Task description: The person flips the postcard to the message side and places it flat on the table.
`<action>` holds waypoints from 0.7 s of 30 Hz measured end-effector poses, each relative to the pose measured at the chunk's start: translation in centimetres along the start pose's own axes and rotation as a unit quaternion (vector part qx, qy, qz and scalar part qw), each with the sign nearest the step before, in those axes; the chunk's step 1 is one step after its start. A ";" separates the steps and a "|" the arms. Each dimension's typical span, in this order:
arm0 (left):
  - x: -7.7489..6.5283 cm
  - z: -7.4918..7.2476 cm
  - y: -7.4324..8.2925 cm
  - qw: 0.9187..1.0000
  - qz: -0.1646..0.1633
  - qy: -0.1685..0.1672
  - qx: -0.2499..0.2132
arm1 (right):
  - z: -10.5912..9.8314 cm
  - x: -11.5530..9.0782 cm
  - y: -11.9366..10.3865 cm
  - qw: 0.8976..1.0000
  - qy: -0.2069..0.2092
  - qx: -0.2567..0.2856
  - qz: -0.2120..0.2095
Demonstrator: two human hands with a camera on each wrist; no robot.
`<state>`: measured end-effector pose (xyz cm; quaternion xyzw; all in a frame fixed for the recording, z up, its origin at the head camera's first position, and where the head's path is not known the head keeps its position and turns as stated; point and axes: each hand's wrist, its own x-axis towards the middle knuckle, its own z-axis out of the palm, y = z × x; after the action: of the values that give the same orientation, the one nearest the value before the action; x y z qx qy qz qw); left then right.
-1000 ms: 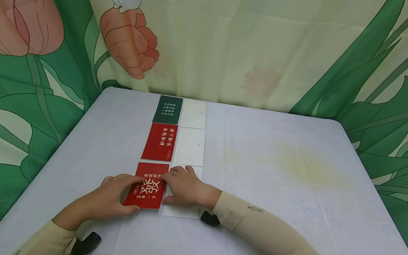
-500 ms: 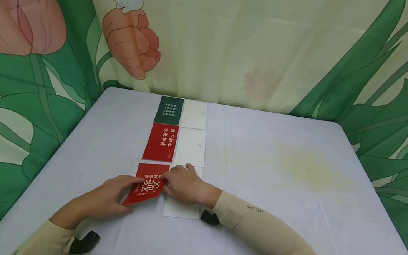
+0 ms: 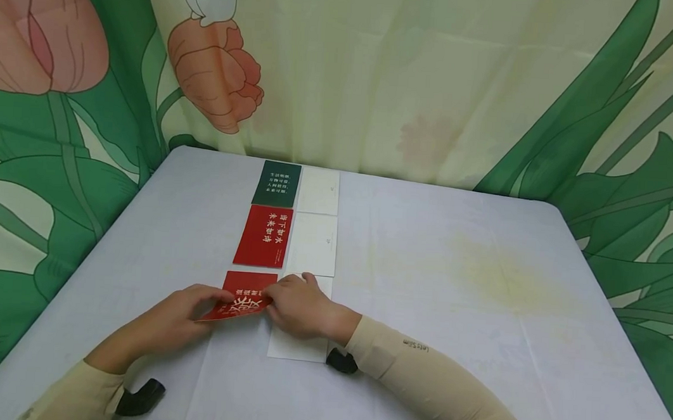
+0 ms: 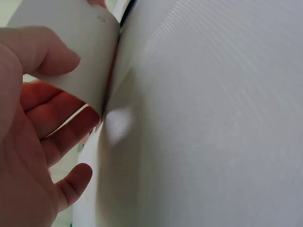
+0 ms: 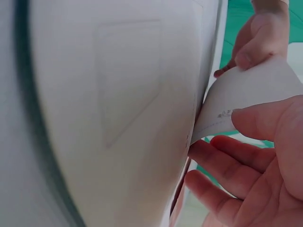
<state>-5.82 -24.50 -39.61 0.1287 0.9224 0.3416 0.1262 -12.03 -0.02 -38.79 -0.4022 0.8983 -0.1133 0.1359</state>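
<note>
The left hand and right hand are pinching the near red card at its 9 and 3 o'clock sides, thumbs pressing its white back, probably for balancing the raised near edge. Its far edge is seemingly resting on the tabletop; another red card is lying at 12 o'clock, a white card at 3.

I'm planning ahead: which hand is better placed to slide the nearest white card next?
Likely the right hand: it's over the nearest white card. The left hand is across the red card they both grip.
</note>
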 end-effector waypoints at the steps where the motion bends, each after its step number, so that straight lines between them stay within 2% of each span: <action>1: 0.1 0.0 0.0 1.000 0.001 0.005 0.001 | 0.0 0.0 0.0 1.000 0.002 0.001 0.001; 7: 0.6 0.2 0.0 0.999 0.004 0.033 0.006 | 0.0 0.1 -0.2 1.000 0.021 0.007 -0.002; 13: 0.6 0.3 0.6 0.996 -0.012 0.090 0.012 | -0.2 0.2 0.0 0.999 0.035 0.027 -0.004; 17: 0.6 0.3 0.9 0.992 -0.029 0.118 0.012 | -0.5 0.3 0.3 0.997 0.048 0.066 0.002; 21: 0.6 0.3 1.1 0.986 -0.020 0.166 0.010 | -0.7 0.3 0.6 0.989 0.061 0.133 0.014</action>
<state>-6.09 -23.38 -39.20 0.0529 0.9364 0.3462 -0.0234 -12.88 0.19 -38.35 -0.3600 0.8876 -0.2540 0.1343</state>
